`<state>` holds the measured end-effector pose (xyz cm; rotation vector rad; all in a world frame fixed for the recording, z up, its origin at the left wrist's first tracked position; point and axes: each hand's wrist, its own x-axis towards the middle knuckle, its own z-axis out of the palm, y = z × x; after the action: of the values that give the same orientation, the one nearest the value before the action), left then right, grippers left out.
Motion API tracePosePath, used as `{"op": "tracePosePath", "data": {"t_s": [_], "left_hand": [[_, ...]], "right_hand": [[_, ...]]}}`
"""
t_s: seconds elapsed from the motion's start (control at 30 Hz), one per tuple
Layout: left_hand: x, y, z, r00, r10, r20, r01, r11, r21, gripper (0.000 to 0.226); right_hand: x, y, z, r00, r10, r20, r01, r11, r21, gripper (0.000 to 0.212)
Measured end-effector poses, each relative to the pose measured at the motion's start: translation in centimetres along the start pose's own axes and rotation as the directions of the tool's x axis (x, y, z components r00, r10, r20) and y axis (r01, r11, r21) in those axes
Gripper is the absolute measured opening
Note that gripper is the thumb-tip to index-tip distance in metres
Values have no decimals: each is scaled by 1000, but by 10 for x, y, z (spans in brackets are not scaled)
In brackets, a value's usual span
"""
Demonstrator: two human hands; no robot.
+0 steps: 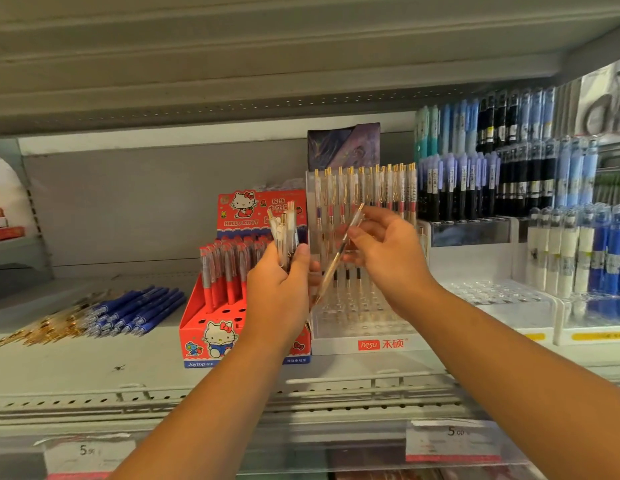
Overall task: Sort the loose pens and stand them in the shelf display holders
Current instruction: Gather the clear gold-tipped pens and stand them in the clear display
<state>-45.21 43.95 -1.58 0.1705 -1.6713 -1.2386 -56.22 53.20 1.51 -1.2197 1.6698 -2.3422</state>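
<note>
Up at the shelf (94, 362), the left hand (279, 284) clutched a bunch of clear pens (284, 233) upright, while the right hand (384, 258) pinched a single pen (339, 252), tilted, in front of the clear holder (364, 327). Loose blue pens (139, 311) lay left of a red box (211, 337).

Two white price tags (453, 441) sit on the shelf's front rail; red boxes (5, 224) stack at far left.
</note>
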Motion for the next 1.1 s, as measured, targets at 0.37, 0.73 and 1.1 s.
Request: {"op": "tracePosePath", "data": {"t_s": [0.37,0.73,1.1], "left_hand": [[4,-1,-1,998,44,-39,-40,995,89,11],[1,3,-2,999,42,-8,-42,997,67,15],[-2,5,-2,999,-20,47,14,993,119,29]], "right_hand": [[10,9,-4,989,-146,19,146,963,-225,34],[11,26,9,969,-128,213,217,853,-474,35],[8,29,2,958,-150,244,271,747,-607,23]]}}
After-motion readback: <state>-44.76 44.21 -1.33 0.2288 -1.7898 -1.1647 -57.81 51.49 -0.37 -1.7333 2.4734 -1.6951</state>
